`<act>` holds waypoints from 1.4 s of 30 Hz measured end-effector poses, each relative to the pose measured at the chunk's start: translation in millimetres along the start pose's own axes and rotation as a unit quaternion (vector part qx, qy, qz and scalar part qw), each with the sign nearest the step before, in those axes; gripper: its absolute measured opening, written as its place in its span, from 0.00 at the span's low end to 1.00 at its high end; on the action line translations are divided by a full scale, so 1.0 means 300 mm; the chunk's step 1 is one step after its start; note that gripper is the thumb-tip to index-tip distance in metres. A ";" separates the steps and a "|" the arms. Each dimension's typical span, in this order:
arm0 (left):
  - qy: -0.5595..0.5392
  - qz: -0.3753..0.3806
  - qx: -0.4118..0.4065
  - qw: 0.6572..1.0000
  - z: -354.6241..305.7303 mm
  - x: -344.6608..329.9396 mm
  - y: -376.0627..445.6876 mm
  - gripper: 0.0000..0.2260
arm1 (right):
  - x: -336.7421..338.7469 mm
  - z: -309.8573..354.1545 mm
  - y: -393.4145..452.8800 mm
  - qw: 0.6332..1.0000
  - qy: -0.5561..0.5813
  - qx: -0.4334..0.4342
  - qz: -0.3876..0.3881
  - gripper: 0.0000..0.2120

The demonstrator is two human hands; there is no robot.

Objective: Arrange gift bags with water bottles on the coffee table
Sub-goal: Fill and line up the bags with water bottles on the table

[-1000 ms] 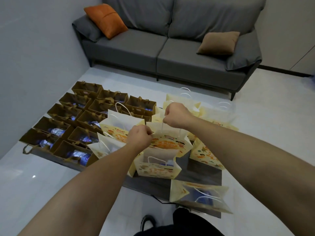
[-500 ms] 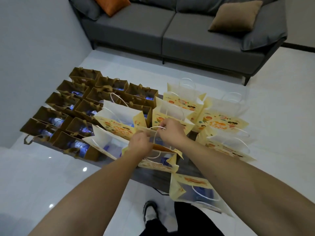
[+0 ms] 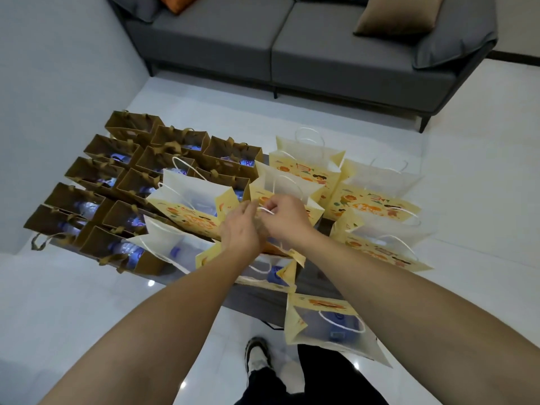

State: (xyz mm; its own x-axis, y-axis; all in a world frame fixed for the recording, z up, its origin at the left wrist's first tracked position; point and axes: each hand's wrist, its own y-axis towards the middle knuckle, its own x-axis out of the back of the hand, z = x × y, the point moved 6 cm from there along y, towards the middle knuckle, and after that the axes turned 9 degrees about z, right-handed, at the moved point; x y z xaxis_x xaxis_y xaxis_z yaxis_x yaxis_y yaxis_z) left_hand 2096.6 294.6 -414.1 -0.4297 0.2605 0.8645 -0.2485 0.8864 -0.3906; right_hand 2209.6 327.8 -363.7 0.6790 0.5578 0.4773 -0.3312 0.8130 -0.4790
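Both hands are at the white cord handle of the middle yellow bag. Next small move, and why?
Probably let the cord go and settle that bag upright in the row. The right hand pinches the white cord handle, the left hand is against it, and the yellow gift bag under them sits skewed on the coffee table.

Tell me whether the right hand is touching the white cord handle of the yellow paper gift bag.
Touching. The head view shows the right hand pinching the white cord handle of the yellow paper gift bag.
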 end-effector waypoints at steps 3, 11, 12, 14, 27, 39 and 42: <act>-0.017 0.027 -0.020 0.999 -0.047 -0.002 0.010 0.09 | 0.017 -0.054 0.006 1.000 0.019 -0.004 0.020 0.06; -0.116 0.029 -0.022 0.993 -0.065 0.014 0.033 0.17 | 0.021 -0.396 -0.030 0.988 0.007 -0.153 0.024 0.26; -0.109 0.033 -0.027 0.993 -0.061 0.005 0.038 0.17 | -0.018 -0.414 -0.034 0.985 0.004 -0.157 0.071 0.31; -0.101 0.050 -0.024 0.993 -0.054 -0.016 0.052 0.19 | -0.070 -0.425 -0.047 0.978 0.013 -0.166 0.125 0.39; -0.204 0.097 -0.017 0.974 -0.025 0.003 0.134 0.19 | -0.166 -0.369 -0.137 0.975 0.083 -0.203 -0.029 0.16; -0.256 0.121 -0.034 0.958 -0.023 0.007 0.106 0.19 | -0.166 -0.454 -0.155 0.958 0.091 -0.245 -0.118 0.17; -0.262 0.115 -0.018 0.958 -0.030 0.013 0.111 0.20 | -0.167 -0.444 -0.162 0.966 0.053 -0.220 -0.125 0.18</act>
State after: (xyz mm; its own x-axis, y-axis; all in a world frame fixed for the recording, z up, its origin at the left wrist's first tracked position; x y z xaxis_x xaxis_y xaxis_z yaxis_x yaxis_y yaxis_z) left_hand 2094.5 328.5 -420.9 -0.8493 0.2310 0.4748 -0.0687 0.8432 -0.5332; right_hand 2279.0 238.1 -462.5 0.7732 0.3134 0.5513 0.1471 0.7570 -0.6367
